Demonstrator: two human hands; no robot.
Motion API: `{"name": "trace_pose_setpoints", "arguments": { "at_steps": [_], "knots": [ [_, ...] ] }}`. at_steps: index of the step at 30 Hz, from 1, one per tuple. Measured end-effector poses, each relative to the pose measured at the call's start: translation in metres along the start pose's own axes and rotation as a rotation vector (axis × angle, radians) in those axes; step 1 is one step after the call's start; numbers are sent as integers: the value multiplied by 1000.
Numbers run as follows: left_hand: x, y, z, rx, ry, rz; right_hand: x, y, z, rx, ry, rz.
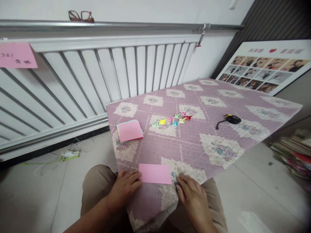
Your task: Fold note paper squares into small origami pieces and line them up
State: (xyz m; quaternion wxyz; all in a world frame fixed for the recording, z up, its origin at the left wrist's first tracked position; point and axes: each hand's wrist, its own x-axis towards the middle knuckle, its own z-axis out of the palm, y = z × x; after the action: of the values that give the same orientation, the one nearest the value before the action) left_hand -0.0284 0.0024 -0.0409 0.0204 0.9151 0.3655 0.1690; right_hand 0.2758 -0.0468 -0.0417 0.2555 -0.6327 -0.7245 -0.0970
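While the left hand [128,183], flat and loosely spread, has its fingertips at the left edge of a pink sheet [155,173], the right hand [193,193] rests just beside the sheet's lower right corner, its fingers slightly bent and relaxed, apart from the paper. The sheet lies between the two hands, near the close end of the surface [189,152], which has a purple cloth with pale floral patches. Farther along, near the left side, sits a stack [131,130] of colored paper, pink on top. To its right, small folded shapes [175,123] in green, yellow, pink, blue and red lie grouped together. A coiled black cable [233,119] lies well apart, toward the right. Glasses [81,16] rest on the pipe [136,27] above the radiator [116,72].
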Motion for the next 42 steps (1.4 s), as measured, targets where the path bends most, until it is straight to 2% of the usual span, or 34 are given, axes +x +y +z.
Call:
{"name": "trace_pose_setpoints", "arguments": {
  "at_steps": [3,7,9,11,15,22,24,29,35,38,42],
  "knots": [
    [0,0,1,4,4,0,12,-21,-4,51,66,39],
    [0,1,2,30,-5,-6,28,-79,1,266,-94,-139],
    [0,0,2,27,-14,-5,31,-101,9,305,-160,-149],
    [-1,-2,3,2,-30,-3,30,-112,16,301,-185,-128],
    [-5,-7,2,-82,-65,-49,25,-107,24,321,-199,-120],
    [3,-1,-12,-236,11,-196,26,-104,22,352,-167,-101],
    [10,3,-13,-158,-3,-162,26,-105,23,367,-169,-90],
    [21,6,-10,124,-90,59,23,-101,26,405,-142,-93],
    [27,5,-16,214,-155,166,23,-101,27,423,-100,-106],
    [27,9,-16,217,-115,144,22,-103,25,358,-83,-115],
    [21,28,-15,185,23,65,17,-102,22,208,-93,-154]
  ]
}}
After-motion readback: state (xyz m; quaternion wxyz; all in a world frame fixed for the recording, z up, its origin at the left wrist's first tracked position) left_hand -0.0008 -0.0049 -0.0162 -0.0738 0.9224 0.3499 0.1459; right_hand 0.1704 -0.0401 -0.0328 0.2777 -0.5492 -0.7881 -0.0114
